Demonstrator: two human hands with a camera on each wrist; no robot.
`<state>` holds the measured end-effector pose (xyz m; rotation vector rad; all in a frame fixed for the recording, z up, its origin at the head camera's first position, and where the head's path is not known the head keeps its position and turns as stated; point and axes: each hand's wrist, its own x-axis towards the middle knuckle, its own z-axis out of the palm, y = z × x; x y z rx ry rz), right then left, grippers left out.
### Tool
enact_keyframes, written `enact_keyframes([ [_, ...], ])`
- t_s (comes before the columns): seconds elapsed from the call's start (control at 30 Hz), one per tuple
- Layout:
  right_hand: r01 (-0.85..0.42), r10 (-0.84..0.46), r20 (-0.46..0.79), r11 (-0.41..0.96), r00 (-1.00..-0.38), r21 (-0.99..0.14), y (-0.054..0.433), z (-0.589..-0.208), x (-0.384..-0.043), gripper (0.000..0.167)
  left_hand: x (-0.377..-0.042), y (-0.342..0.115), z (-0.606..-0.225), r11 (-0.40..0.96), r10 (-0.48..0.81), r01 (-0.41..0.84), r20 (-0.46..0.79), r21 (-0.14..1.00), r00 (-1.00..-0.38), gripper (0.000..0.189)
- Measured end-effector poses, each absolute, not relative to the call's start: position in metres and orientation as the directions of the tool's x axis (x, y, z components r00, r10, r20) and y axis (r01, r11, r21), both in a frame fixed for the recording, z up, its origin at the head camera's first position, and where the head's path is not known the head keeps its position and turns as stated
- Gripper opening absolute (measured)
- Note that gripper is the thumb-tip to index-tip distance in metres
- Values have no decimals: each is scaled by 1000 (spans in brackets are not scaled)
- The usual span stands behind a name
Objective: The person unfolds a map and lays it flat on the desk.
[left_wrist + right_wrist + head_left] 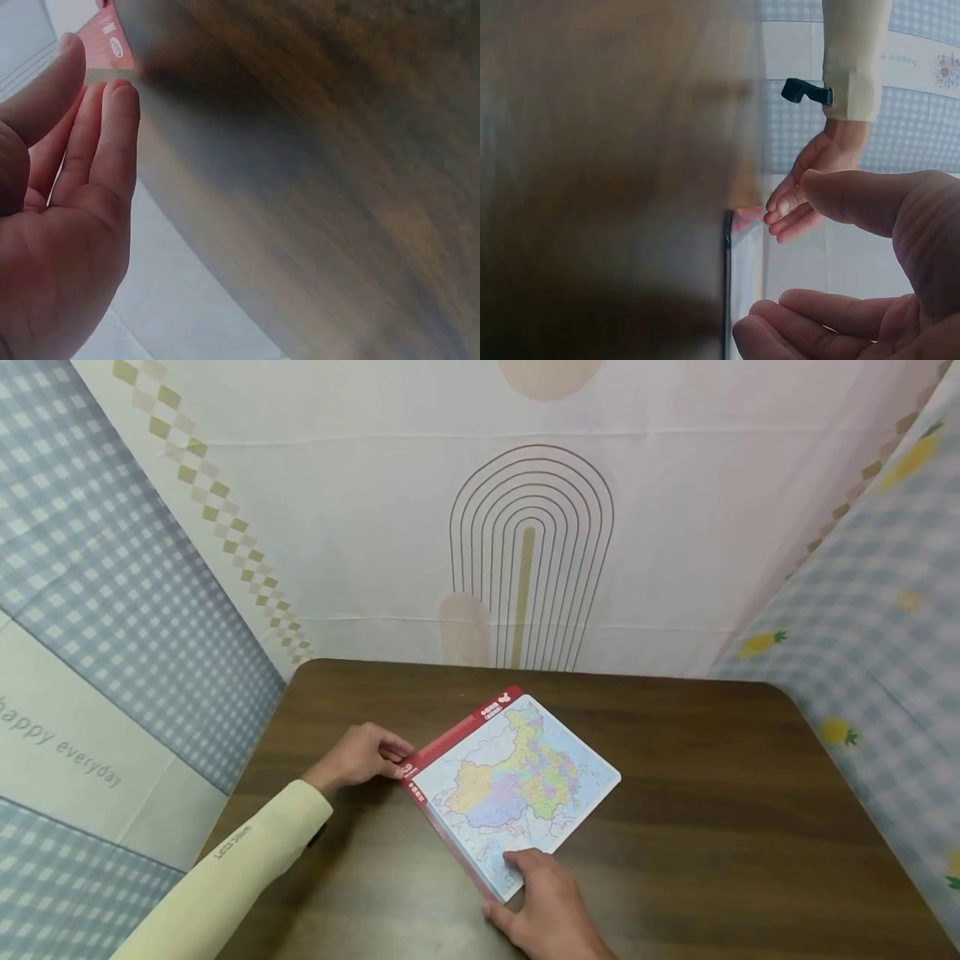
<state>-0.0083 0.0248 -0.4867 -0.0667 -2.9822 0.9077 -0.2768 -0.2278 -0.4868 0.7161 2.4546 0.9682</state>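
Note:
A flat map board [517, 760] with a coloured map of China and a red band along one side lies turned at an angle on the brown table. My left hand [360, 756] is at its left corner, fingertips right at the red edge; in the left wrist view the straight fingers and thumb stand apart beside that corner. Over the near corner reaches my right hand [551, 902], its index finger above the printed face and its thumb just off the edge. The right wrist view shows a wide gap between that thumb and the loosely bent fingers.
The wooden table [697, 810] has rounded far corners. Behind it hangs a pale cloth [360, 543] with an arch print, and blue checked cloths [112, 527] hang on both sides. A black strap [806, 91] sits at the left sleeve cuff.

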Motion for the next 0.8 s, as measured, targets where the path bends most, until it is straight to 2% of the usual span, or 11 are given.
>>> enact_keyframes([
  [0.23,27,57,39,847,-998,-531,18,-494,-9,61,-281,-227,-490,644,624,374,-175,667,-761,35],
  [0.5,-34,45,171,900,-984,-435,19,-499,-9,50,-278,-226,-491,651,624,384,-174,654,-762,37],
  [0.8,-63,7,162,906,-987,-420,25,-500,-10,45,-276,-220,-496,643,639,415,-152,644,-754,35],
])
